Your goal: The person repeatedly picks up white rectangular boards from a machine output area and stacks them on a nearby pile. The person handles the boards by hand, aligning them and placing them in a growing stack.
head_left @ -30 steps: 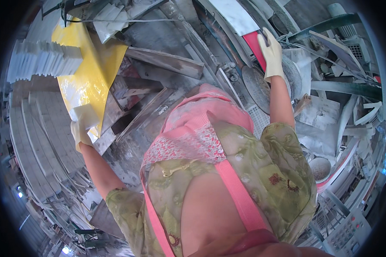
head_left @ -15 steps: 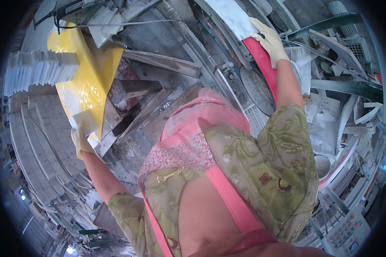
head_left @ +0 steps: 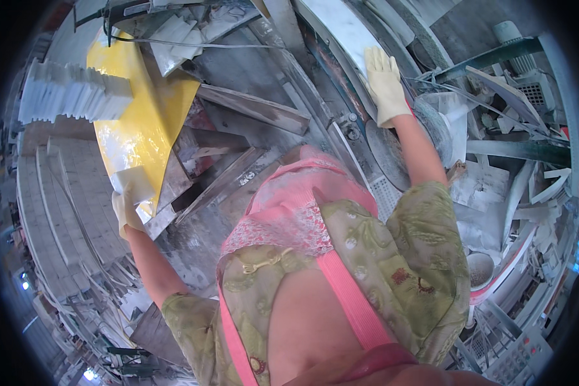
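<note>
Dusty stone-cutting benches surround me: my gloved left hand (head_left: 127,209) grips a small white stone piece (head_left: 135,183) against the yellow sheet (head_left: 149,122), my right hand (head_left: 385,83) lies flat and open on the white slab (head_left: 341,32) ahead, so I judge I'm feeding stone, steadying that slab next.

A stack of white stone tiles (head_left: 71,93) stands at the upper left, beside rows of grey tile slabs (head_left: 51,212) along the left edge. Grey wooden planks (head_left: 254,109) lie across the dusty middle. A green metal bar (head_left: 489,55) crosses the upper right above broken white tile pieces (head_left: 495,193).
</note>
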`<state>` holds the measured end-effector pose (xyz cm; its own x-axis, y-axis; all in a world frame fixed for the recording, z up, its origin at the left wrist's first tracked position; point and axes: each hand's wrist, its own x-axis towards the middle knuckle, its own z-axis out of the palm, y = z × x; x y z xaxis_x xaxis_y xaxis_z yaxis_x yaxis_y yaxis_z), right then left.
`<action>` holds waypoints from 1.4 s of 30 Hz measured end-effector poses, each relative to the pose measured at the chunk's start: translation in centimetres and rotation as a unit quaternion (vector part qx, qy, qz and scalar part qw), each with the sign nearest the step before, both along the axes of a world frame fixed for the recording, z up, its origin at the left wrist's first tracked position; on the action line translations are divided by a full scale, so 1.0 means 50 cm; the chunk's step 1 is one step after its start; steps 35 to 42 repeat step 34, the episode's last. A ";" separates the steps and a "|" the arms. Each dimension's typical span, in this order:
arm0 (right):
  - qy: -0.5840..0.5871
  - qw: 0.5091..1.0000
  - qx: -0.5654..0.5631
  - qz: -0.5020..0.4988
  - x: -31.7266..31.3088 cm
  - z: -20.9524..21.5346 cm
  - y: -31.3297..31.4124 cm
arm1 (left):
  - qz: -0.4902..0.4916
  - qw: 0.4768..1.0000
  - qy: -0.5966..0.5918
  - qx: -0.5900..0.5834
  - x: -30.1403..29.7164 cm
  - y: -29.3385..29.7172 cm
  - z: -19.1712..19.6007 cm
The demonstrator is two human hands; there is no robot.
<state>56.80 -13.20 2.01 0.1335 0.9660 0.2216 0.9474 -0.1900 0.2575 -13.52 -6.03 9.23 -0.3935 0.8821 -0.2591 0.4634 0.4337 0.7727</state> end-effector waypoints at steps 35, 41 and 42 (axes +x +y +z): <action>0.677 0.722 -0.070 0.126 -0.329 0.186 0.257 | -0.016 0.982 0.167 -0.088 0.070 -0.022 0.049; 0.677 0.722 -0.070 0.126 -0.329 0.186 0.257 | -0.016 0.982 0.167 -0.088 0.070 -0.022 0.049; 0.677 0.722 -0.070 0.126 -0.329 0.186 0.257 | -0.016 0.982 0.167 -0.088 0.070 -0.022 0.049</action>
